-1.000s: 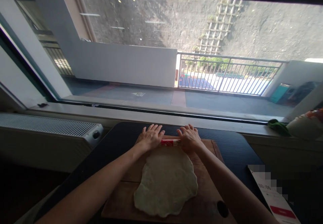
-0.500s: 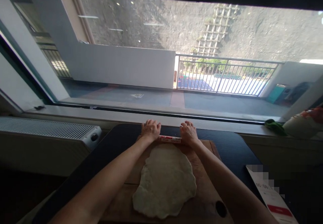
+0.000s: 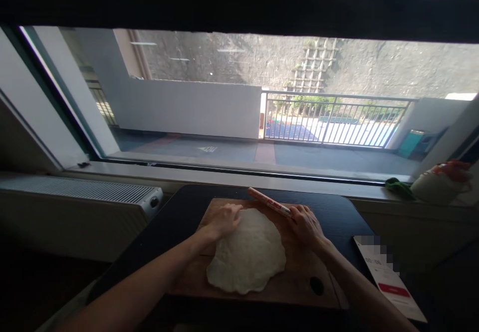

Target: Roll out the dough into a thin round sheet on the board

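Note:
A flat, uneven sheet of dough (image 3: 249, 257) lies on a wooden cutting board (image 3: 288, 289) with a dark round hole near its lower right corner. At the dough's upper left edge is my left hand (image 3: 225, 218), its fingers curled and closed on that edge; the fingertips are partly hidden. My right hand (image 3: 306, 224) grips one end of a rolling pin (image 3: 267, 199) with a red and white printed band. The pin slants up to the left beyond the dough's far edge, its free end over the board's back edge.
The board sits on a dark table (image 3: 333, 209) against the windowsill (image 3: 179, 174). A phone (image 3: 391, 284) showing a timer lies at the table's right. To the left is a white radiator (image 3: 86, 192). A pale pot (image 3: 437, 184) and a green cloth-like item (image 3: 400, 187) stand on the sill.
My left hand has left the rolling pin and come back to the dough's edge. My right hand has swung the pin aslant to the right. The view has tilted up.

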Tool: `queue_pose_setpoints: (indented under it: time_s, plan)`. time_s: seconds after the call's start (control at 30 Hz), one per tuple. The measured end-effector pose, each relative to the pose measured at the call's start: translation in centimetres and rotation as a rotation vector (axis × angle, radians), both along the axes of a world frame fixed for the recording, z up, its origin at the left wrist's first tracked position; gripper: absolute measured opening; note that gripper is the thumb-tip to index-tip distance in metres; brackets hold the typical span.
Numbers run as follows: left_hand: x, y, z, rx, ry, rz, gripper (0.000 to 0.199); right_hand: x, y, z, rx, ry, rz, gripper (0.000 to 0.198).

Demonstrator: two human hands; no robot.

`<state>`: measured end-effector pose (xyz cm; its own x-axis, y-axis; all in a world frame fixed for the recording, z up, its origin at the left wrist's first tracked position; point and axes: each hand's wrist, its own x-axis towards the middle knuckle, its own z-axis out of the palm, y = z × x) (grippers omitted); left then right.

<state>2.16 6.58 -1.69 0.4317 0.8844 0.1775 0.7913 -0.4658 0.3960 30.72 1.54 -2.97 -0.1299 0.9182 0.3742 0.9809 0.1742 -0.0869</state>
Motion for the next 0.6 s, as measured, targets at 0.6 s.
queue_pose_setpoints:
  time_s: [0.6]
  plan:
    - [2.5, -0.7, 9.2, -1.043, -0.308, -0.143, 0.035, 1.1, -3.2, -1.3, 0.086, 0.088, -0.152, 0.023]
